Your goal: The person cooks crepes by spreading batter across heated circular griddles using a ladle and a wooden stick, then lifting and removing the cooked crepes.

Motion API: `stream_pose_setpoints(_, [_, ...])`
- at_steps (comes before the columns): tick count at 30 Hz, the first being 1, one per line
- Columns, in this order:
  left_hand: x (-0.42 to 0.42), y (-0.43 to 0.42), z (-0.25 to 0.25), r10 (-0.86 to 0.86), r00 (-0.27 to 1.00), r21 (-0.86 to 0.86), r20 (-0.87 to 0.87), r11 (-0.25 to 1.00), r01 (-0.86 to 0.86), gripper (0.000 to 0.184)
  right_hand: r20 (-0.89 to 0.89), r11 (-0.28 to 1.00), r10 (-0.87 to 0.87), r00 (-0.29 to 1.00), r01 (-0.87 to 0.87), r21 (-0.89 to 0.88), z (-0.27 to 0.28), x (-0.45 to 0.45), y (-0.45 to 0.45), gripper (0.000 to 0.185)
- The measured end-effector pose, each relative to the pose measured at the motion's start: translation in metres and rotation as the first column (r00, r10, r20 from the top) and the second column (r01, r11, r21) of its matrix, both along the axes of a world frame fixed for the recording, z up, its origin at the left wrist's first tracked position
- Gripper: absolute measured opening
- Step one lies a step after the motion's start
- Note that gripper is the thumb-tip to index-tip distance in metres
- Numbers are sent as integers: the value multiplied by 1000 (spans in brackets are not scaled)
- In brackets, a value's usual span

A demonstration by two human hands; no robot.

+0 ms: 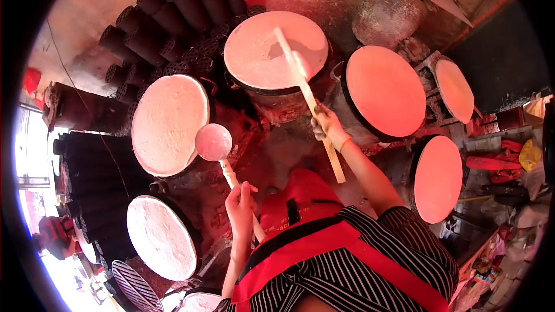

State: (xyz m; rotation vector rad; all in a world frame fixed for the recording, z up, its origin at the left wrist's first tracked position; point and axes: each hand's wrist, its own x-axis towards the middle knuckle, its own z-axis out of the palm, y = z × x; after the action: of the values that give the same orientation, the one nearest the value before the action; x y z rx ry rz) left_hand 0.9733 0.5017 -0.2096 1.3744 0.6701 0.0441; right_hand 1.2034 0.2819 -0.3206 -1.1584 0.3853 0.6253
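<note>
My right hand [327, 125] is closed around a long, flat wooden spreader [287, 49]. The spreader's far end lies over a round griddle at the back, which carries a thin layer of pale batter [248, 43]. A darker bare or wet patch shows near its tip, with a whiter blob beside the stick. In my left hand [239, 205] is the handle of a ladle [213, 142]. The ladle's round bowl is coated with batter and hangs beside the right edge of the left griddle, whose surface is covered by a pale pancake [169, 126].
More round griddles curve around me: one at lower left [161, 238], others at right [386, 91], far right [454, 91] and lower right [438, 179]. Black coal briquettes [193, 8] are stacked behind. A slotted grate [136, 286] stands lower left; red and yellow bags [530, 155] lie right.
</note>
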Motion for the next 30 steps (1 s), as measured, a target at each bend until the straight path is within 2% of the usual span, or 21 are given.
stream_pose_setpoints(3, [20, -24, -1, -21, 999, -27, 25, 999, 21, 29, 36, 986, -97, 995, 91, 142, 18, 17, 14, 8])
stream_pose_setpoints(4, [27, -31, -2, -21, 999, -67, 28, 997, 23, 29, 24, 991, -70, 997, 67, 118, 35, 9, 20, 6])
stream_pose_setpoints(5, [34, -39, -1, -21, 999, -79, 34, 997, 24, 29, 53, 989, 127, 990, -131, 64, 26, 10, 14, 12])
stream_pose_setpoints(7, [45, -54, 2, -14, 999, -104, 39, 994, 18, 29, 42, 962, 268, 962, -269, 34, 12, 10, -15, 28])
stream_pose_setpoints(9, [53, -66, 1, -42, 999, -79, 31, 996, 45, 28, -9, 986, 169, 986, -169, -13, 2, 26, -53, 40])
stream_pose_setpoints(13, [68, -90, 6, -40, 999, -60, 17, 997, 41, 28, 34, 993, 90, 995, -87, -76, 23, 94, -79, 37])
stream_pose_setpoints(14, [71, -97, 9, -39, 999, -56, 8, 998, 39, 30, 115, 997, 34, 993, -25, -74, 26, 109, -75, 36])
stream_pose_setpoints(15, [75, -104, 13, 32, 999, -93, 27, 995, -29, 31, 193, 997, -24, 981, 37, -65, 31, 123, -67, 34])
stream_pose_setpoints(17, [83, -120, 24, 174, 983, -170, 59, 972, -162, 34, 285, 985, 52, 957, -3, -170, 8, 154, -47, 34])
stream_pose_setpoints(18, [86, -125, 26, 223, 973, -171, 51, 962, -212, 34, 404, 937, 161, 900, -10, -349, 10, 151, -41, 35])
stream_pose_setpoints(20, [92, -130, 29, 319, 947, -171, 35, 936, -309, 36, 532, 719, 388, 752, 115, -686, 15, 145, -28, 38])
stream_pose_setpoints(21, [93, -125, 26, 255, 967, -191, 21, 950, -247, 33, 668, 742, 452, 591, 166, -649, 4, 140, -34, 40])
stream_pose_setpoints(23, [91, -102, 17, 124, 992, -233, -2, 965, -121, 29, 739, 790, 265, 619, 299, -535, -11, 124, -51, 42])
stream_pose_setpoints(25, [90, -88, 12, 71, 997, -185, 14, 980, -67, 20, 880, 775, -17, 474, 563, -288, 3, 94, -46, 42])
stream_pose_setpoints(27, [92, -80, 13, 42, 999, -94, 25, 995, -39, 18, 726, 779, -71, 684, 493, -388, 10, 74, -16, 42])
stream_pose_setpoints(28, [96, -82, 21, 98, 995, -202, 32, 975, -90, 12, 617, 807, -32, 787, 384, -448, 20, 75, -1, 42])
stream_pose_setpoints(29, [97, -78, 22, 61, 998, -253, 20, 966, -54, 10, 705, 809, -35, 708, 434, -396, -1, 87, 19, 41])
stream_pose_setpoints(30, [98, -72, 23, 21, 1000, -302, 10, 953, -17, 8, 626, 836, 4, 780, 341, -430, -2, 102, 32, 40])
